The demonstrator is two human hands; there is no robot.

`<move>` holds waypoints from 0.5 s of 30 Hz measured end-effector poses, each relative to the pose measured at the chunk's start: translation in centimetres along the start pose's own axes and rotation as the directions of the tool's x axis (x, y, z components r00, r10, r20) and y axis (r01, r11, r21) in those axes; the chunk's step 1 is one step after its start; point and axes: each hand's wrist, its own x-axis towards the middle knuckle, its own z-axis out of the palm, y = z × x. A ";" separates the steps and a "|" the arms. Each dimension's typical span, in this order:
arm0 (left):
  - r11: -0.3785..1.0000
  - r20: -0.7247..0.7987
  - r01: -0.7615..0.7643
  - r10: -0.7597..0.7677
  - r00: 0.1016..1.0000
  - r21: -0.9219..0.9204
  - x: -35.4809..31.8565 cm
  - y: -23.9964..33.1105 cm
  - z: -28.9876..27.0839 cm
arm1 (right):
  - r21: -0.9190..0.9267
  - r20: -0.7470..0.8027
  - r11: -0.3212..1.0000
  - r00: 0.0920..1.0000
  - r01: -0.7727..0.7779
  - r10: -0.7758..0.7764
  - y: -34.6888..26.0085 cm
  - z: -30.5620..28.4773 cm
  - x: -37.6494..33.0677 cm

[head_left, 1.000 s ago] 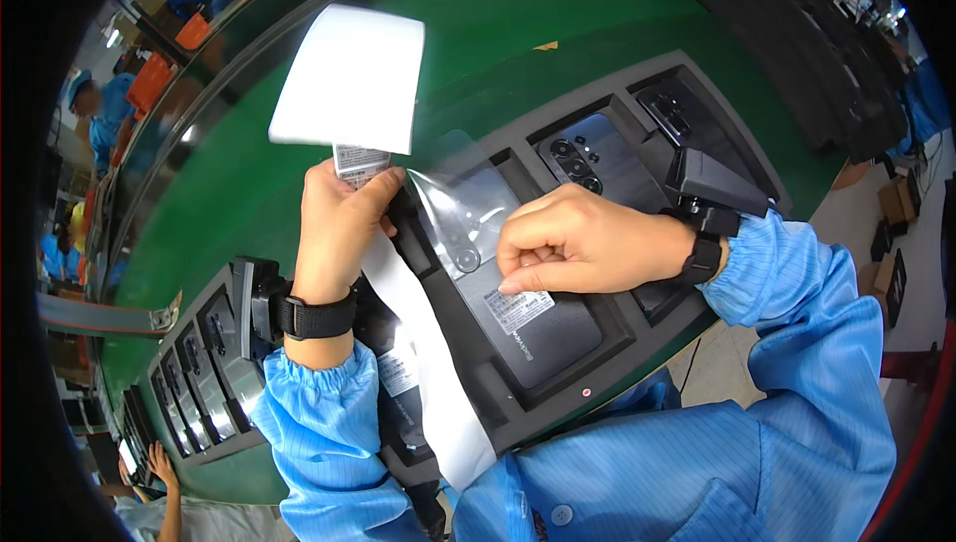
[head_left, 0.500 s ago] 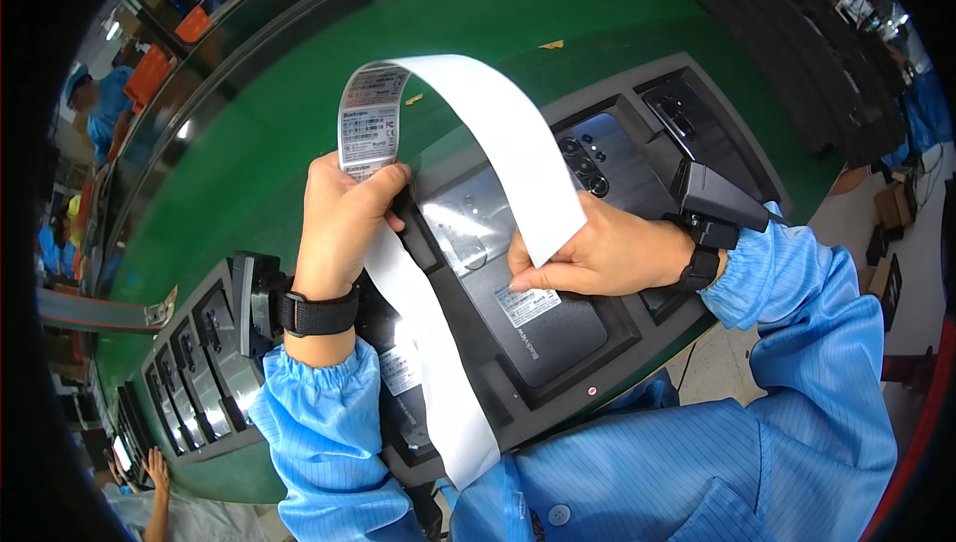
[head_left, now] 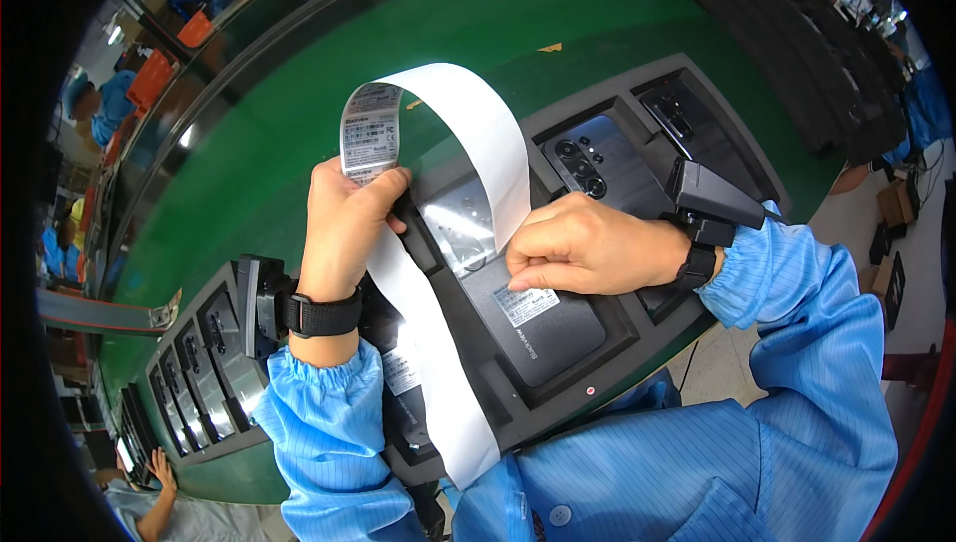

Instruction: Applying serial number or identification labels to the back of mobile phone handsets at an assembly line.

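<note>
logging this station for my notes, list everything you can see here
label strip: one, white, arched between both hands
phones: two in full view, dark, back up, one under the right hand, one behind it
foam tray: one, black, holding the phones
second tray: one, black, at left, several dark phones
conveyor belt: one, green, under the trays
orange bins: several, far left
left hand: pinching the strip's printed end, black wrist device
right hand: on the near phone, pinching the strip

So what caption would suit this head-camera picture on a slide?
Left hand lifts a white label strip while right hand presses a label onto a dark phone.
</note>
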 end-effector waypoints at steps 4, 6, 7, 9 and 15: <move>1.000 -0.002 0.003 -0.003 1.000 0.011 0.1 0.0 0.0 | -0.004 0.009 1.000 1.000 -0.003 0.003 0.1 -0.1 0.0; 1.000 -0.005 0.004 -0.004 1.000 0.005 0.2 0.0 0.0 | 0.008 0.012 1.000 1.000 -0.024 0.024 0.1 -0.1 0.0; 1.000 -0.006 0.005 -0.005 1.000 -0.001 0.2 0.0 0.0 | 0.007 0.013 1.000 1.000 -0.022 0.022 0.0 -0.1 0.0; 1.000 -0.005 0.010 -0.010 1.000 -0.001 0.0 0.2 0.1 | -0.005 0.012 1.000 1.000 -0.019 0.019 0.0 -0.1 0.0; 1.000 0.002 0.021 -0.021 1.000 -0.020 -0.2 -0.1 0.2 | -0.103 -0.026 0.989 0.994 0.107 -0.110 0.3 0.5 -0.4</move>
